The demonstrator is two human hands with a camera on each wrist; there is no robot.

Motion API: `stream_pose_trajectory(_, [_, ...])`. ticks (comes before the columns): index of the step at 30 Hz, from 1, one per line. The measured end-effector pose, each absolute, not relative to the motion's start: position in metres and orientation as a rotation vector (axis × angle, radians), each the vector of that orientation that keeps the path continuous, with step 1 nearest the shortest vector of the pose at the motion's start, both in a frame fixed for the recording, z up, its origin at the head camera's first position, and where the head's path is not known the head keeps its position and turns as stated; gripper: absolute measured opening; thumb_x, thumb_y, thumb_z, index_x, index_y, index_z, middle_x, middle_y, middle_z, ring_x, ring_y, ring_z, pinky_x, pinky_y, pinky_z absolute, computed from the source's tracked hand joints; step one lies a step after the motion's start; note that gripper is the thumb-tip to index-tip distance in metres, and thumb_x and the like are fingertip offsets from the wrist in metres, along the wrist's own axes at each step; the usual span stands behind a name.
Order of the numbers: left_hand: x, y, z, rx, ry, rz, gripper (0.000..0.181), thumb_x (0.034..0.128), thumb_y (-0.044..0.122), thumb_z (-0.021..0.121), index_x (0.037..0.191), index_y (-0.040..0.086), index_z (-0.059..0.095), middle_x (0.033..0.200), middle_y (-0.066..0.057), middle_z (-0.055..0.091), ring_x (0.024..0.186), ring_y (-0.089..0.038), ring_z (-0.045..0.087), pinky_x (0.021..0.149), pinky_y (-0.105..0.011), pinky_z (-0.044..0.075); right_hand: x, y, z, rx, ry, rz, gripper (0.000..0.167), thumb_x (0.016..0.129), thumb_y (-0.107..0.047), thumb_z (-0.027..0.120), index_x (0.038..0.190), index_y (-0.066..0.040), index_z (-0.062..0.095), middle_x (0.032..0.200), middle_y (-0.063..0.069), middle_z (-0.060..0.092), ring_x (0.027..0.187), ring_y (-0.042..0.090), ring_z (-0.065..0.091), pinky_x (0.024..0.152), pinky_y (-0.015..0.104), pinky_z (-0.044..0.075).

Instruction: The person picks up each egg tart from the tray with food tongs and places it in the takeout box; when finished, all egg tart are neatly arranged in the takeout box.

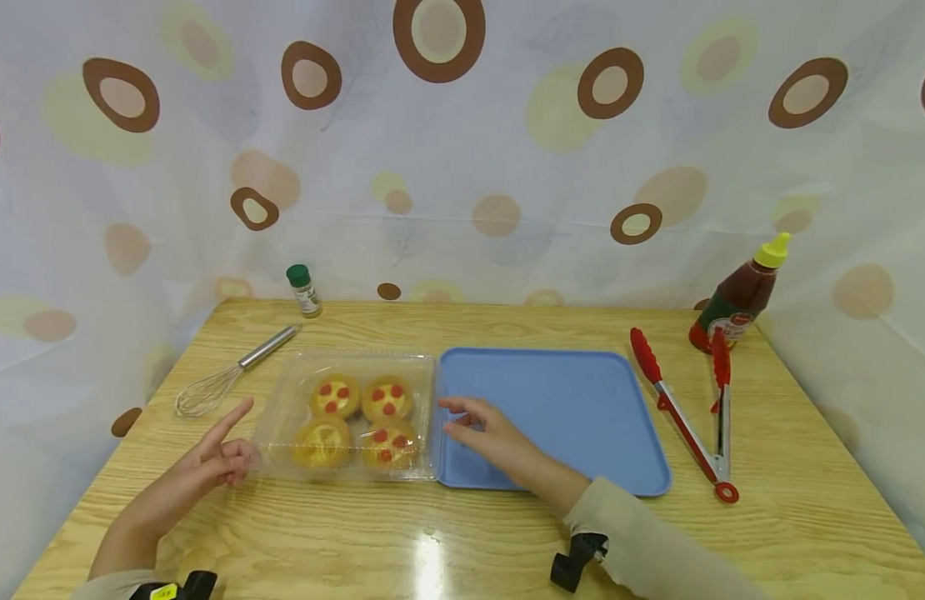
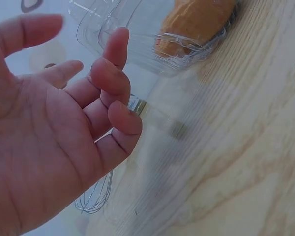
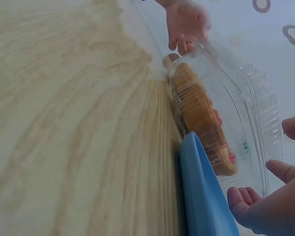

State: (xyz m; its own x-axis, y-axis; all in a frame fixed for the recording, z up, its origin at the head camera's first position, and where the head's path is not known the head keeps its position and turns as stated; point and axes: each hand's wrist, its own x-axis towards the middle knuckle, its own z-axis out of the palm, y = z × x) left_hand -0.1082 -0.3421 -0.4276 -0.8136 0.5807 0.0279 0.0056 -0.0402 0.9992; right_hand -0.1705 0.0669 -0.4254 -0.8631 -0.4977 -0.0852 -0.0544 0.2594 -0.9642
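Note:
A clear plastic clamshell container [image 1: 282,417] with its lid down lies on the table, holding several egg tarts [image 1: 388,397], most with red pieces on top. Beside its left edge is my left hand [image 1: 200,479], index finger stretched out and the other fingers loosely bent; in the left wrist view a gap shows between those fingers and the container [image 2: 137,22]. My right hand [image 1: 496,437] hovers by the container's right edge, above the left part of a blue tray [image 1: 560,417]. Its fingers reach toward the lid, holding nothing; whether they touch it I cannot tell.
A whisk [image 1: 241,367] lies left of the container, and a green-capped spice jar [image 1: 305,292] stands behind it. Right of the tray are red-handled tongs [image 1: 687,425], spread apart, with a yellow-capped sauce bottle [image 1: 740,296] behind. A patterned curtain [image 1: 462,167] closes off the back.

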Motion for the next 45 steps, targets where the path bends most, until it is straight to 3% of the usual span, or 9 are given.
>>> stream_pose_trajectory(6, [-0.106, -0.34, -0.429, 0.614, 1.929, 1.861, 0.069, 0.1012, -0.001, 0.027, 0.152, 0.025, -0.011, 0.086, -0.001, 0.048, 0.069, -0.032, 0.026, 0.065, -0.043, 0.028, -0.157, 0.065, -0.428, -0.607, 2.161, -1.595, 0.057, 0.095, -0.025, 0.058, 0.146, -0.014, 0.036, 0.124, 0.012, 0.045, 0.103, 0.021, 0.049, 0.081, 0.032, 0.045])
stream_pose_trajectory(12, [-0.108, -0.337, -0.43, 0.627, 1.927, 1.875, 0.067, 0.1015, -0.002, 0.026, 0.152, 0.023, -0.01, 0.081, -0.005, 0.047, 0.067, -0.033, 0.026, 0.064, -0.043, 0.028, -0.148, 0.059, -0.43, -0.567, 1.951, -1.686, 0.073, 0.093, -0.018, 0.06, 0.152, -0.019, 0.016, 0.097, 0.009, 0.057, 0.078, 0.017, 0.055, 0.069, 0.03, 0.049])
stream_pose_trajectory(17, [-0.113, -0.335, -0.43, 0.636, 1.981, 1.871, 0.065, 0.1017, -0.001, 0.027, 0.153, 0.019, -0.008, 0.077, -0.005, 0.046, 0.066, -0.032, 0.029, 0.063, -0.042, 0.033, -0.147, 0.054, -0.429, -0.495, 1.877, -1.75, 0.08, 0.091, -0.017, 0.063, 0.152, -0.023, 0.011, 0.083, 0.013, 0.062, 0.066, 0.018, 0.059, 0.064, 0.034, 0.053])
stream_pose_trajectory(23, [-0.126, -0.332, -0.433, 0.629, 2.048, 1.899, 0.063, 0.1015, -0.001, 0.03, 0.152, 0.012, -0.005, 0.075, -0.005, 0.04, 0.067, -0.028, 0.032, 0.062, -0.039, 0.034, -0.157, 0.05, -0.43, -0.479, 1.848, -1.794, 0.082, 0.091, -0.013, 0.063, 0.153, -0.022, 0.01, 0.082, 0.022, 0.062, 0.062, 0.018, 0.06, 0.062, 0.032, 0.054])
stream_pose_trajectory(28, [-0.135, -0.329, -0.435, 0.59, 2.069, 1.936, 0.062, 0.1019, 0.001, 0.032, 0.152, 0.01, -0.003, 0.074, -0.002, 0.04, 0.065, -0.023, 0.034, 0.06, -0.038, 0.03, -0.17, 0.048, -0.434, -0.478, 1.827, -1.823, 0.08, 0.092, -0.008, 0.06, 0.153, -0.02, 0.01, 0.082, 0.021, 0.062, 0.062, 0.016, 0.061, 0.062, 0.032, 0.054])
stream_pose_trajectory(36, [-0.142, -0.327, -0.439, 0.56, 2.017, 1.945, 0.062, 0.1018, 0.001, 0.031, 0.152, 0.009, -0.004, 0.081, 0.007, 0.052, 0.069, -0.01, 0.045, 0.061, -0.037, 0.03, -0.176, 0.049, -0.434, -0.479, 1.751, -1.868, 0.078, 0.093, -0.003, 0.056, 0.153, -0.017, 0.008, 0.085, 0.025, 0.062, 0.061, 0.015, 0.062, 0.06, 0.029, 0.054])
stream_pose_trajectory(45, [-0.141, -0.325, -0.437, 0.573, 2.017, 1.953, 0.062, 0.1023, 0.002, 0.03, 0.151, 0.008, -0.007, 0.082, 0.004, 0.058, 0.07, -0.01, 0.047, 0.06, -0.034, 0.035, -0.171, 0.046, -0.437, -0.419, 1.668, -1.953, 0.081, 0.09, 0.004, 0.055, 0.153, -0.016, 0.009, 0.087, 0.027, 0.066, 0.06, 0.015, 0.065, 0.056, 0.026, 0.052])
